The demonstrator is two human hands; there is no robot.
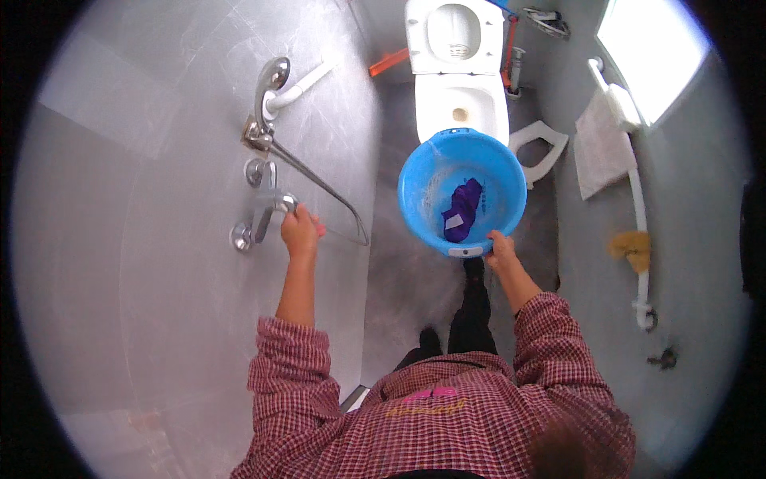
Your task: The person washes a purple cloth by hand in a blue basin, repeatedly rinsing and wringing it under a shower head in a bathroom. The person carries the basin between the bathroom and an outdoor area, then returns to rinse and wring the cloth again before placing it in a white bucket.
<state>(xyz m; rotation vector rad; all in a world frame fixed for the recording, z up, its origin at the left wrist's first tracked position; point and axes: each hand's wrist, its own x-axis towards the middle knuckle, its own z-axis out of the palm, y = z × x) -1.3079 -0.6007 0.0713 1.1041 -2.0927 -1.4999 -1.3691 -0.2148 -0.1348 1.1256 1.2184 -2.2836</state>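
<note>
My left hand (301,232) is closed at the end of the chrome wall faucet (267,209), with its fingers on the handle. A small pinkish patch shows beside that hand, too unclear to name. My right hand (501,250) grips the near right rim of a round blue plastic basin (416,195), thumb over the edge. Inside the basin lies a bunched dark purple cloth (467,203) with a small white patch on it. The basin tilts so that its inside faces up toward me, in front of the toilet.
A white toilet (439,104) with raised lid stands beyond the basin. A hand shower (273,80) hangs on the left wall, its metal hose (327,182) looping down. On the right, a white rail (638,199) carries a pale towel (600,148) and a yellow-brown cloth (636,250).
</note>
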